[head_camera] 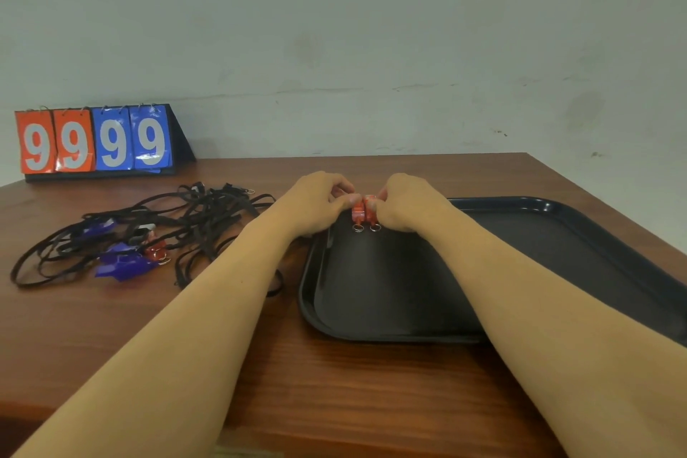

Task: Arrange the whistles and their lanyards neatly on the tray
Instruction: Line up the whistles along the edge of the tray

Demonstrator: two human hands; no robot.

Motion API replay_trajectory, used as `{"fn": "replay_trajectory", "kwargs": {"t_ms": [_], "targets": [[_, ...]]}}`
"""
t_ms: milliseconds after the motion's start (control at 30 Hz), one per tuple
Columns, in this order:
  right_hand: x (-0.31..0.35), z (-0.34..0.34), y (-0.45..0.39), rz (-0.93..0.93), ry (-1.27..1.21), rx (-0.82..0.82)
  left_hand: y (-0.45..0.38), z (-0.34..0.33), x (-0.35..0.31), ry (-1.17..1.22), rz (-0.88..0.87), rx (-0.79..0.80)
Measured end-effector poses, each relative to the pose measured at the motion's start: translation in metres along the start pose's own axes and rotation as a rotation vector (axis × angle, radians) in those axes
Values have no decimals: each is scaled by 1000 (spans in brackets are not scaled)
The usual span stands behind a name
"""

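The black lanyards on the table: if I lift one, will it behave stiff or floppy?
Probably floppy: the black lanyards lie in loose loops. They look tangled together, so lifting one may drag others and the purple whistles lying among them.

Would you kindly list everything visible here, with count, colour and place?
Orange plastic whistles: two, side by side, held at the tray's far left corner.
Dark plastic tray: one, right on the table.
Black cord lanyards: a tangled pile, count unclear, left on the table.
Purple plastic whistles: about three, in the pile.
Red plastic whistle: one, in the pile.
Flip scoreboard: one, orange and blue, reads 9999, far left.
Brown wooden table: one.
Left hand, right hand: each pinching one orange whistle.
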State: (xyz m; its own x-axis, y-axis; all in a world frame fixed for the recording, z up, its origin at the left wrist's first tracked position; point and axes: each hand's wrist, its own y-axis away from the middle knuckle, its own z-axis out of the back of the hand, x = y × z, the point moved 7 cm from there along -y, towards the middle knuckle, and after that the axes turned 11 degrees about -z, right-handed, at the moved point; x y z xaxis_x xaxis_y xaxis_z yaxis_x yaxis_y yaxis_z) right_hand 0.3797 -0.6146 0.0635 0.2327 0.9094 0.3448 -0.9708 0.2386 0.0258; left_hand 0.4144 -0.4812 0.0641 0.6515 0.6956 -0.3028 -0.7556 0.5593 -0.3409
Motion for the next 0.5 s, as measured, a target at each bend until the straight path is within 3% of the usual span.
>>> {"fn": "replay_trajectory", "kwargs": {"t_ms": [267,367,500], "targets": [[16,24,27,83,-44,-174,23,54,-11,62,64,-329],[31,34,47,220,-42,-261,41,89,-7,-38,142,-270],[61,26,78,476,4,-256,112,135,31,-211,347,-132]]}}
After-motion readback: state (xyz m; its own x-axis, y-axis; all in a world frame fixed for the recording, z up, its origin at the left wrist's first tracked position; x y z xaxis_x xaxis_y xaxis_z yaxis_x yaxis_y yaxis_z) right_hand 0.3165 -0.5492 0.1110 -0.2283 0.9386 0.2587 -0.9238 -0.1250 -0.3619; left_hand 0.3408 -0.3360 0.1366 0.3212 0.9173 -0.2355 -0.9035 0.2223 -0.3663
